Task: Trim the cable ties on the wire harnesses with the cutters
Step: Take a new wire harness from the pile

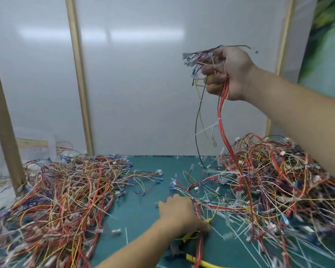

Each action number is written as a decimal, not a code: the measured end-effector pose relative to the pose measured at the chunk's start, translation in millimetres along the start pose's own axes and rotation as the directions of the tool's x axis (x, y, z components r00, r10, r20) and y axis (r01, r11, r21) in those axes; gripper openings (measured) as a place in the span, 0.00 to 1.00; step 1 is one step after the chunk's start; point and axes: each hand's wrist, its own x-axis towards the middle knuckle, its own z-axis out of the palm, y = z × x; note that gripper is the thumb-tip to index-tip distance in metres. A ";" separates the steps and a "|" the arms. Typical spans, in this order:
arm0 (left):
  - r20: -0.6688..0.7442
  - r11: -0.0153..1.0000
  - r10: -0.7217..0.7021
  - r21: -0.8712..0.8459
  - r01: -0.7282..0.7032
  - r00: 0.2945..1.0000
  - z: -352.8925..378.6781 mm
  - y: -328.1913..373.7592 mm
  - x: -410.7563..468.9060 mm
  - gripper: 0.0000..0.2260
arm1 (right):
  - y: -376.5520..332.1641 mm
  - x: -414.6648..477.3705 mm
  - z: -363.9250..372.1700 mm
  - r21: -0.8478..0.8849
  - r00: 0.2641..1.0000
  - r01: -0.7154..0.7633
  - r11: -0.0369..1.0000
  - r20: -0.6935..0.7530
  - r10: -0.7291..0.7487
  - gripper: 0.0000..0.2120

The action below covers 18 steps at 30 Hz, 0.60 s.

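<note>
Left pile [62,200], right pile [278,180] flank mat [143,219]; red wires [199,246] overlie yellow-handled cutters [209,265].

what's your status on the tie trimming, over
Right hand raised, gripping a harness, its tail trailing into the right pile. Left hand down on the mat by the yellow cutters; grip unclear. Red wires lie across the cutters.

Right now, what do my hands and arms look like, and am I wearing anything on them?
Your left hand and right hand are both bare: no gloves, and no rings that I can make out. The left forearm and right forearm are bare too, with no sleeve, watch or wristband in view up to the picture's edge.
</note>
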 end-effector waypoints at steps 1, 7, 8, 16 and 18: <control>-0.038 1.000 0.021 -0.007 -0.021 0.999 0.2 -1.8 -0.8 0.24 | -5.6 -1.1 -0.8 -0.005 1.000 0.016 1.000 -0.006 -0.016 0.14; -0.125 0.905 -0.030 -0.424 -0.025 0.992 -73.9 -57.6 -2.7 0.13 | -46.7 -13.7 -16.3 -0.022 0.992 0.106 0.994 -0.068 -0.107 0.15; -0.103 0.845 -0.041 -0.535 -0.021 0.994 -95.0 -69.8 -4.7 0.11 | -50.0 -15.1 -19.2 -0.026 0.991 0.108 0.994 -0.072 -0.109 0.16; -0.098 0.398 -0.155 -0.917 -0.028 0.983 -195.5 -113.8 -22.2 0.07 | -24.9 -14.5 -27.1 -0.091 0.998 0.036 0.995 -0.051 -0.040 0.17; -0.170 0.400 -0.223 -0.914 -0.069 0.960 -214.6 -118.2 -22.5 0.07 | -11.7 -12.7 -29.9 -0.100 0.999 0.003 0.995 -0.034 -0.007 0.17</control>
